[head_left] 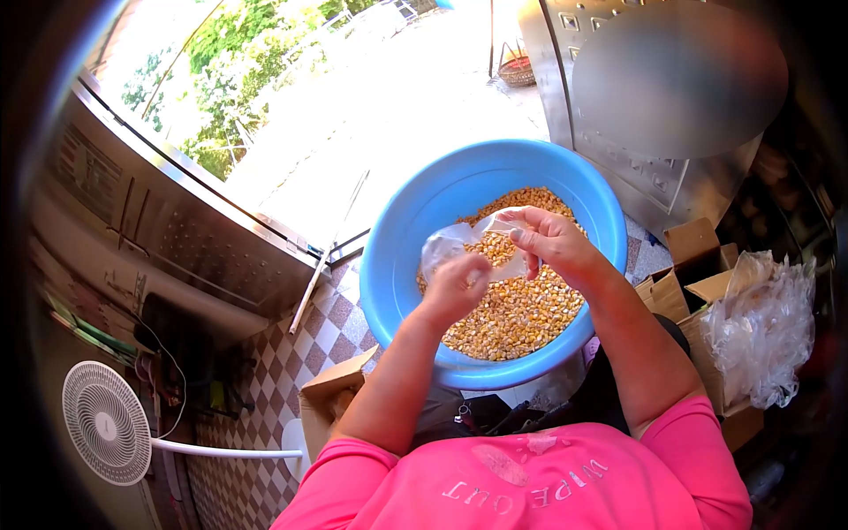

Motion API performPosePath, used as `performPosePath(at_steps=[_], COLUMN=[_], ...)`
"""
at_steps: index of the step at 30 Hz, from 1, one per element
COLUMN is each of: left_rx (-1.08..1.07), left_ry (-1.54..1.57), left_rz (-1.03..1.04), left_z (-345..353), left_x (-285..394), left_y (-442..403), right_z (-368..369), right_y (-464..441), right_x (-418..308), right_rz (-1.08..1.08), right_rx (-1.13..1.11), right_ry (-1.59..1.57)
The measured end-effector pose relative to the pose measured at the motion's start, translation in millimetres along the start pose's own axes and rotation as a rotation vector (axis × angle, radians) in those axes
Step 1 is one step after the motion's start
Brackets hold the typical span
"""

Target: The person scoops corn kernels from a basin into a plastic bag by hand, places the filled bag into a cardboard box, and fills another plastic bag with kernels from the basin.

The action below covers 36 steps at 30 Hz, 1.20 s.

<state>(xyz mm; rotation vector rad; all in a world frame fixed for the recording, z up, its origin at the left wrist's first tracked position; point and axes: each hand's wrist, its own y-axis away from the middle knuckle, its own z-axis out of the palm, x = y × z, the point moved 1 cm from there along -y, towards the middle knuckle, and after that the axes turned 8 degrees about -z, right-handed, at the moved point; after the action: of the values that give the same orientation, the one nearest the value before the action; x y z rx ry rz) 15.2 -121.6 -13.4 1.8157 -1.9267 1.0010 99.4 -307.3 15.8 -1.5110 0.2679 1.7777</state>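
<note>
A large blue basin (402, 190) holds a heap of yellow corn kernels (517, 314). Over the kernels, a clear plastic bag (446, 246) is stretched between both hands, its mouth parted so that kernels show through or behind it. My left hand (457, 284) is curled closed on the near side of the bag, slightly blurred. Thumb and fingers of my right hand (555, 237) pinch the bag's edge at the right. Whether any kernels lie inside the bag, I cannot tell.
Clear plastic bags (760, 327) are piled on an open cardboard box (667, 296) at the right. A white fan (106, 422) stands at the left, and another cardboard box (322, 397) is left of the basin. Beyond the metal doors, a basket (518, 72) sits outside.
</note>
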Motion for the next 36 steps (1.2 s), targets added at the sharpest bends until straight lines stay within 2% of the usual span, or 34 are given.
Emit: performPosePath(at_steps=[1,3,4,5,7,8,9,11,12,13,15,17,20,22,25,28,31,35,36], left_rx=[0.002,-0.354,-0.444,-0.436,-0.798,-0.869,-0.864,-0.861,-0.782,-0.781,-0.642,-0.593,-0.709,-1.001,-1.125,-1.143,-1.138,-1.235,-1.191], left_ry=[0.001,0.056,0.109,0.112,0.289,0.249,0.254,-0.417,-0.475,-0.472,-0.497,-0.495,-0.474,-0.491,-0.441,-0.284,-0.302,-0.276,-0.312], left_rz=[-0.001,-0.162,-0.186,-0.19,-0.611,-0.623,-0.625,-0.271,-0.351,-0.353,-0.546,-0.484,-0.425,-0.512,-0.53,-0.599,-0.525,-0.581,-0.433], left_z=[1.6,8.4,14.7,13.7,7.6,9.2,15.0,31.5,32.6,32.9,30.2,35.1,45.0,43.9,39.9,40.9,38.0,50.4,50.9], left_x=[6.9,19.4,16.4,18.7,38.5,39.1,29.9,-3.3,-7.1,-9.9,-14.8,-19.0,-13.4,0.1,9.4,10.5,20.3,-5.0,-8.9], left_y=[1.5,5.3,4.8,5.2,5.1,5.5,7.1,10.7,11.0,9.9,4.2,10.6,14.0,9.5,6.3,11.3,11.9,17.0,15.9], right_z=[-0.9,-3.8,-3.6,-3.1,-1.4,-0.5,0.0,-1.0,-1.2,-1.2,-1.3,-0.7,-0.5,-0.8,-0.9,0.9,-0.6,-0.1,-0.2], right_y=[-0.1,-0.2,-0.1,0.2,0.9,1.6,1.9,1.1,1.7,1.9,1.7,1.5,2.3,1.6,2.4,2.1,1.0,1.5,1.5], right_x=[0.9,3.7,2.4,-1.1,-8.3,-12.1,-13.4,-10.7,-9.4,-8.4,-7.3,-8.8,-8.6,-7.5,-7.8,-10.7,-6.5,-7.1,-7.1], right_rz=[0.001,0.013,0.017,0.022,0.031,0.035,0.039,0.035,0.028,0.03,0.025,0.036,0.055,0.058,0.063,0.069,0.057,0.067,0.072], right_rx=[-0.002,0.008,0.001,0.013,0.019,0.022,0.024,0.016,0.021,0.019,0.016,0.012,0.007,0.01,0.022,0.007,-0.002,-0.011,-0.015], right_ry=[0.001,0.003,0.003,0.014,0.026,0.043,0.059,0.068,0.072,0.073,0.055,0.075,0.092,0.088,0.057,0.088,0.088,0.089,0.087])
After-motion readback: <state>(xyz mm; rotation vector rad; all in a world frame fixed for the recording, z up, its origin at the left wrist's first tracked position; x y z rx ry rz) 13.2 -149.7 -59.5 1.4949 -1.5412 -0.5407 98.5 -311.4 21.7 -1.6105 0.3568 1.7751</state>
